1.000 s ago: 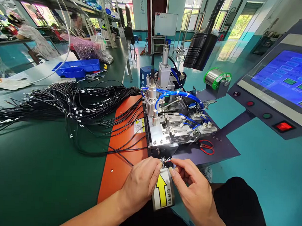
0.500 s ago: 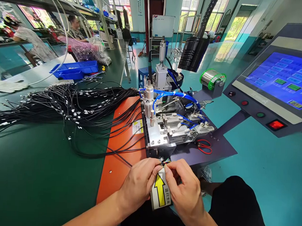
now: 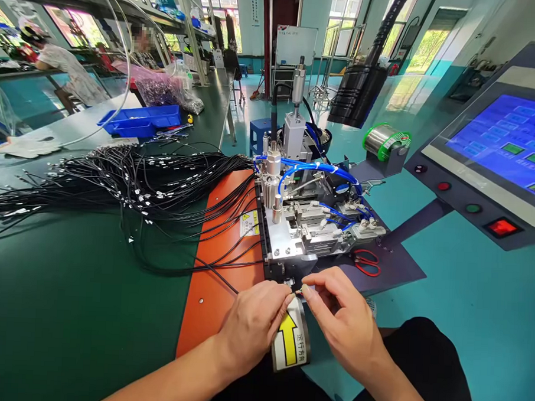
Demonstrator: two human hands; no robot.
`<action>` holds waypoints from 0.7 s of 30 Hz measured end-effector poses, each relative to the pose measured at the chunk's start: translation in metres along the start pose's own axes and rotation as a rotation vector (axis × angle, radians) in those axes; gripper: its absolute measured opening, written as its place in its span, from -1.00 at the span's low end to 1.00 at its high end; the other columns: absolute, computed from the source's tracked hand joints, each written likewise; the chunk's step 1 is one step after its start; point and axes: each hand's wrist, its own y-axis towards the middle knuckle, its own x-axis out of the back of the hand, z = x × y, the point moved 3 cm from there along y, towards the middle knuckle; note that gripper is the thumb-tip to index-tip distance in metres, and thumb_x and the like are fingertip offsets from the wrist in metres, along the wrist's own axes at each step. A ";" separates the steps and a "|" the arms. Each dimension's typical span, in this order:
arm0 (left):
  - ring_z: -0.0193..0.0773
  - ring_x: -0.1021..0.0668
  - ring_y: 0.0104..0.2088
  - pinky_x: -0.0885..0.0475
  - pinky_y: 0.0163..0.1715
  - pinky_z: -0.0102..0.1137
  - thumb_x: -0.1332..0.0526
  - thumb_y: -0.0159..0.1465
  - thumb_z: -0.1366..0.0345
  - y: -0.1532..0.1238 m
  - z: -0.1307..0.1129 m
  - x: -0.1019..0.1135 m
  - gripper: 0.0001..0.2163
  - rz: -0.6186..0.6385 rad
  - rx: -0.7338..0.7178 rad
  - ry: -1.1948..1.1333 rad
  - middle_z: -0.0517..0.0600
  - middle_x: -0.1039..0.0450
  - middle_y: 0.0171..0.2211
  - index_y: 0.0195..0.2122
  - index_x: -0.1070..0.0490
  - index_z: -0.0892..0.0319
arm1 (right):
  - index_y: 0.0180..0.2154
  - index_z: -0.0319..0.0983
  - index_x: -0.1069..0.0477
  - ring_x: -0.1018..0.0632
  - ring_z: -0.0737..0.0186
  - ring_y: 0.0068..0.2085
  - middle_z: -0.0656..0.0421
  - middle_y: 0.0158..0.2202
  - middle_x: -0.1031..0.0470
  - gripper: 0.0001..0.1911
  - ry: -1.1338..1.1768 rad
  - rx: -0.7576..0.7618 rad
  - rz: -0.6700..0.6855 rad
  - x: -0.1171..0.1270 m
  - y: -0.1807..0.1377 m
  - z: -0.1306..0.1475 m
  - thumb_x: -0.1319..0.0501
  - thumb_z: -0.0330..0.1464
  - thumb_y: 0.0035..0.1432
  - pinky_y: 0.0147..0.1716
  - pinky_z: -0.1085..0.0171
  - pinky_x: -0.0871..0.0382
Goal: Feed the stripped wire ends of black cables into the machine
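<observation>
My left hand (image 3: 254, 324) pinches the end of a thin black cable (image 3: 222, 279) just in front of a small metal machine (image 3: 302, 225). My right hand (image 3: 340, 316) meets it, its thumb and forefinger pinched on the cable's tiny wire tips. Both hands hover over a curved plate bearing a yellow arrow label (image 3: 290, 340). The cable runs back left over the orange mat (image 3: 221, 251) into a big pile of black cables (image 3: 117, 182).
Red-handled scissors (image 3: 366, 261) lie right of the machine. A solder spool (image 3: 385, 140) and a control panel with a blue screen (image 3: 500, 157) stand to the right. A blue tray (image 3: 140, 119) sits far back on the green bench, where other people work.
My right hand drew in to the left hand, then shifted slightly up toward the machine's front edge. The coloured wire tips that showed between the fingers are now mostly hidden.
</observation>
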 end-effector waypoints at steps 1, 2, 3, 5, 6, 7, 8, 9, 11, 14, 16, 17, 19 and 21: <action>-0.28 -0.37 -0.47 -0.24 -0.46 -0.39 -0.02 0.45 0.33 0.000 0.000 0.000 -0.79 0.003 -0.010 0.017 -0.05 -0.35 -0.47 -0.27 -0.39 0.19 | -0.23 -0.16 -0.43 -0.45 0.24 -0.31 0.18 -0.27 -0.39 -0.88 -0.016 0.020 0.007 -0.001 0.001 0.002 -0.13 -0.32 0.35 -0.35 0.27 -0.33; -0.28 -0.36 -0.47 -0.23 -0.47 -0.39 -0.02 0.45 0.32 -0.001 0.000 -0.001 -0.79 0.009 -0.022 0.035 -0.05 -0.35 -0.48 -0.29 -0.39 0.19 | -0.27 -0.17 -0.42 -0.44 0.24 -0.32 0.17 -0.28 -0.37 -0.86 -0.036 0.050 0.011 -0.003 0.002 0.004 -0.12 -0.34 0.35 -0.34 0.27 -0.32; -0.28 -0.36 -0.47 -0.23 -0.47 -0.38 -0.02 0.45 0.32 -0.001 0.000 -0.001 -0.78 0.015 -0.034 0.052 -0.05 -0.35 -0.48 -0.30 -0.38 0.19 | -0.29 -0.18 -0.40 -0.43 0.24 -0.31 0.17 -0.29 -0.36 -0.85 -0.062 0.089 0.016 -0.005 0.003 0.007 -0.11 -0.36 0.36 -0.33 0.26 -0.32; -0.27 -0.36 -0.47 -0.21 -0.48 -0.38 -0.02 0.45 0.31 -0.001 -0.001 -0.002 -0.77 0.026 -0.059 0.078 -0.04 -0.35 -0.48 -0.34 -0.36 0.18 | -0.30 -0.21 -0.39 -0.42 0.22 -0.30 0.15 -0.30 -0.33 -0.82 -0.124 0.183 0.039 -0.009 0.002 0.011 -0.07 -0.40 0.36 -0.29 0.23 -0.32; -0.27 -0.36 -0.47 -0.22 -0.48 -0.38 -0.01 0.45 0.31 -0.001 -0.001 -0.002 -0.77 0.027 -0.065 0.083 -0.04 -0.35 -0.48 -0.35 -0.35 0.18 | -0.29 -0.22 -0.39 -0.42 0.22 -0.30 0.14 -0.30 -0.33 -0.81 -0.145 0.223 0.055 -0.011 0.002 0.012 -0.05 -0.41 0.37 -0.27 0.22 -0.32; -0.27 -0.36 -0.47 -0.22 -0.47 -0.38 -0.01 0.45 0.32 -0.001 -0.001 -0.002 -0.77 0.024 -0.066 0.082 -0.04 -0.35 -0.48 -0.35 -0.35 0.18 | -0.27 -0.22 -0.40 -0.42 0.21 -0.29 0.13 -0.30 -0.33 -0.80 -0.151 0.250 0.064 -0.012 0.001 0.012 -0.04 -0.41 0.37 -0.27 0.22 -0.33; -0.27 -0.36 -0.47 -0.23 -0.47 -0.38 -0.01 0.45 0.32 -0.001 -0.001 -0.002 -0.77 0.018 -0.060 0.074 -0.04 -0.36 -0.47 -0.34 -0.35 0.18 | -0.25 -0.22 -0.41 -0.42 0.21 -0.29 0.13 -0.28 -0.33 -0.81 -0.140 0.257 0.059 -0.011 -0.001 0.011 -0.04 -0.41 0.37 -0.27 0.22 -0.33; -0.27 -0.37 -0.46 -0.24 -0.46 -0.38 -0.01 0.45 0.33 -0.001 -0.001 -0.002 -0.78 0.011 -0.050 0.063 -0.04 -0.36 -0.47 -0.32 -0.36 0.19 | -0.21 -0.21 -0.42 -0.42 0.23 -0.29 0.13 -0.27 -0.34 -0.83 -0.121 0.241 0.036 -0.010 -0.002 0.009 -0.05 -0.40 0.37 -0.29 0.24 -0.33; -0.28 -0.38 -0.45 -0.27 -0.44 -0.38 -0.01 0.45 0.34 -0.001 -0.001 -0.001 -0.80 -0.001 -0.032 0.039 -0.04 -0.37 -0.45 -0.29 -0.36 0.20 | -0.12 -0.18 -0.42 -0.40 0.26 -0.33 0.15 -0.26 -0.34 -0.87 -0.090 0.160 -0.039 -0.004 -0.006 0.003 -0.12 -0.36 0.35 -0.33 0.27 -0.33; -0.28 -0.39 -0.44 -0.29 -0.43 -0.38 -0.02 0.45 0.34 -0.001 -0.001 -0.001 -0.82 0.003 -0.023 0.021 -0.04 -0.38 -0.44 -0.27 -0.36 0.20 | -0.06 -0.15 -0.43 -0.36 0.28 -0.40 0.18 -0.28 -0.34 -0.83 -0.104 0.059 -0.100 0.003 -0.012 -0.007 -0.20 -0.32 0.31 -0.38 0.27 -0.32; -0.29 -0.40 -0.44 -0.29 -0.42 -0.39 -0.03 0.45 0.34 -0.001 -0.001 -0.001 -0.83 0.002 -0.019 0.017 -0.04 -0.39 -0.44 -0.26 -0.36 0.20 | -0.07 -0.14 -0.44 -0.36 0.28 -0.40 0.19 -0.29 -0.34 -0.83 -0.104 0.055 -0.092 0.003 -0.015 -0.009 -0.20 -0.34 0.31 -0.38 0.27 -0.32; -0.29 -0.40 -0.44 -0.29 -0.43 -0.39 -0.03 0.45 0.34 -0.001 -0.001 -0.001 -0.83 0.000 -0.016 0.015 -0.04 -0.39 -0.44 -0.26 -0.36 0.20 | -0.07 -0.14 -0.45 -0.36 0.27 -0.40 0.19 -0.30 -0.34 -0.83 -0.101 0.064 -0.089 0.003 -0.016 -0.009 -0.20 -0.35 0.30 -0.38 0.27 -0.32; -0.29 -0.39 -0.45 -0.29 -0.43 -0.40 -0.03 0.45 0.33 -0.001 -0.001 -0.001 -0.82 -0.005 -0.016 0.016 -0.04 -0.38 -0.44 -0.27 -0.36 0.20 | -0.05 -0.15 -0.45 -0.37 0.27 -0.40 0.18 -0.30 -0.34 -0.81 -0.098 0.079 -0.094 0.001 -0.017 -0.009 -0.19 -0.37 0.30 -0.39 0.27 -0.32; -0.29 -0.39 -0.45 -0.29 -0.43 -0.39 -0.03 0.45 0.33 -0.001 -0.001 -0.001 -0.82 -0.004 -0.019 0.020 -0.04 -0.38 -0.45 -0.27 -0.36 0.20 | -0.05 -0.16 -0.45 -0.37 0.28 -0.40 0.18 -0.30 -0.34 -0.80 -0.102 0.098 -0.096 -0.001 -0.016 -0.008 -0.18 -0.39 0.30 -0.40 0.27 -0.32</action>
